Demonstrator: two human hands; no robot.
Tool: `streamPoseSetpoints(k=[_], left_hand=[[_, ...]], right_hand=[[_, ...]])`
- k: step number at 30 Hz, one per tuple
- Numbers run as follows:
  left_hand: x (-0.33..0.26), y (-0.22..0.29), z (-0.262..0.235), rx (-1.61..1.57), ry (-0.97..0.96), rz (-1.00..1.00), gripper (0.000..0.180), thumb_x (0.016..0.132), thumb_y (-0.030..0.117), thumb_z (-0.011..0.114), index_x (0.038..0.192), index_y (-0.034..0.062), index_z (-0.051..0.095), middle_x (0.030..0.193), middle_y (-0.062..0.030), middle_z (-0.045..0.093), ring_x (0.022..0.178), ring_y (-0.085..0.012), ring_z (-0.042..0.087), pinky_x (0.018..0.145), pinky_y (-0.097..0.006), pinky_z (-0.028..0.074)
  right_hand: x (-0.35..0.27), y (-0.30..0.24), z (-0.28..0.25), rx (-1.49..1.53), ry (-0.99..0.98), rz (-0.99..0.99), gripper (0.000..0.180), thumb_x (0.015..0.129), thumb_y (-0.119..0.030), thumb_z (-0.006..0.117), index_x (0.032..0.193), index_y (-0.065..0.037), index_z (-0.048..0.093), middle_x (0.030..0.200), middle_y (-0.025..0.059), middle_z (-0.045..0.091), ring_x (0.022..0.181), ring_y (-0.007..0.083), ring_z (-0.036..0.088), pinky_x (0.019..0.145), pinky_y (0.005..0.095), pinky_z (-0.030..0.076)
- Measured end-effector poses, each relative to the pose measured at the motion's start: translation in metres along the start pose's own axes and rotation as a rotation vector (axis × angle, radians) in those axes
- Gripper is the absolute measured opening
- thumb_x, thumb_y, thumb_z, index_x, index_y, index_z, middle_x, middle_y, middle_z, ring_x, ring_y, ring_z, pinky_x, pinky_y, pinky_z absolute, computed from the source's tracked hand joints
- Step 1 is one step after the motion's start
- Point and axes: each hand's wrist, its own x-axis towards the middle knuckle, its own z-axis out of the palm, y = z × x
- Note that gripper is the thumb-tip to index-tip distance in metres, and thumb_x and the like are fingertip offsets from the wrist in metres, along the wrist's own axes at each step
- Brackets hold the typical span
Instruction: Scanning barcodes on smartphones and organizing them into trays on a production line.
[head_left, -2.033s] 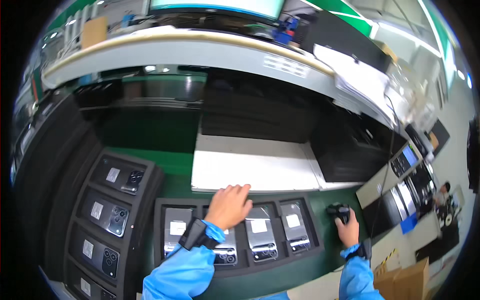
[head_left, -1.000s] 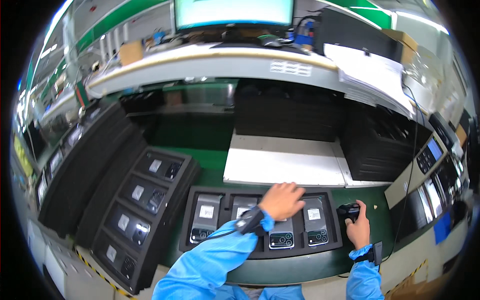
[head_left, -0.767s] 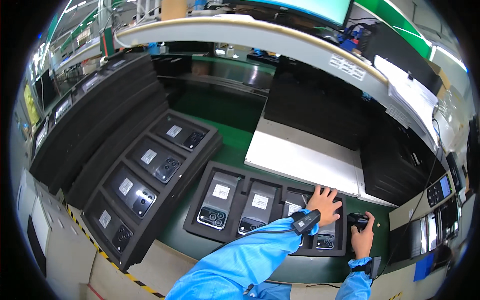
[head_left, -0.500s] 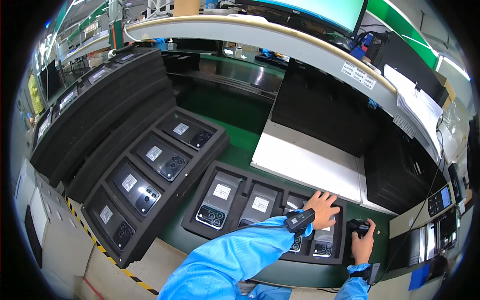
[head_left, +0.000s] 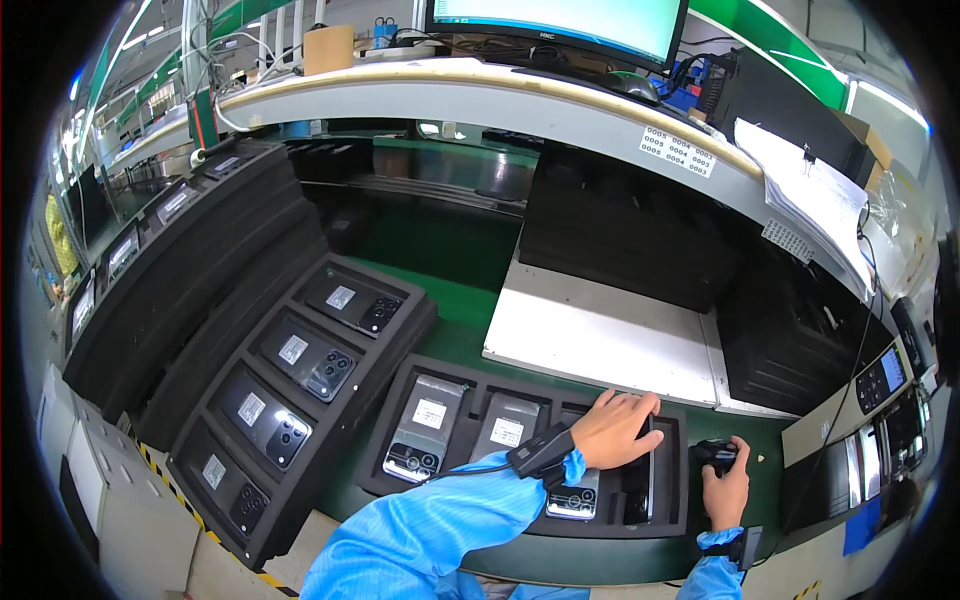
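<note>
My left hand (head_left: 618,432) reaches over the right end of the near black foam tray (head_left: 682,520). Its fingers and thumb close on the upper end of a dark phone (head_left: 645,485), which stands tilted on edge in the last pocket. My right hand (head_left: 727,490) is wrapped round a small black rounded device (head_left: 716,455) just right of the tray; its exact kind is unclear. In the same tray lie a labelled phone (head_left: 425,430) at the left end, another phone (head_left: 508,425) beside it, and a third phone (head_left: 572,502) partly covered by my left wrist.
A second foam tray (head_left: 345,390) with several labelled phones slopes at the left, beside a tall foam stack (head_left: 215,245). Behind the near tray is a white board (head_left: 600,325). A shelf (head_left: 480,80) with a monitor (head_left: 560,25) crosses above. At right stands a grey machine (head_left: 850,430).
The phone in the last pocket has turned from camera side up to tilted on edge, with my left hand on it. My right hand stays in place. The view has shifted slightly.
</note>
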Motion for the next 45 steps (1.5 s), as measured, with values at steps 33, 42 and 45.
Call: streamPoseSetpoints(k=[33,42,45], left_hand=[[-0.007,-0.001,0.004,-0.072,0.084,0.059,0.039,0.099,0.036,0.055,0.12,0.0043,0.047,0.109,-0.0214,0.061,0.11,-0.0419,0.057,0.113,-0.056,0.031],[-0.005,-0.003,0.008,-0.078,0.186,0.088,0.038,0.091,0.034,0.061,0.112,0.0034,0.053,0.1,-0.0212,0.063,0.1,-0.0414,0.057,0.094,-0.05,0.042],[-0.005,-0.008,0.023,-0.099,0.247,0.098,0.039,0.09,0.031,0.062,0.114,0.003,0.051,0.101,-0.0211,0.062,0.101,-0.0421,0.056,0.095,-0.051,0.041]], right_hand=[[0.001,0.014,0.01,0.024,0.043,-0.029,0.067,0.08,-0.002,0.066,0.141,-0.018,0.044,0.109,0.0259,0.069,0.103,0.0464,0.067,0.09,0.048,0.051],[0.01,0.044,0.022,0.147,0.067,-0.175,0.07,0.077,0.001,0.062,0.142,-0.016,0.043,0.114,0.0271,0.066,0.107,0.0434,0.066,0.094,0.048,0.049],[-0.019,-0.029,-0.023,-0.09,0.034,-0.162,0.062,0.078,-0.01,0.084,0.132,-0.004,0.054,0.119,0.0223,0.065,0.108,0.0372,0.064,0.096,0.0426,0.05]])
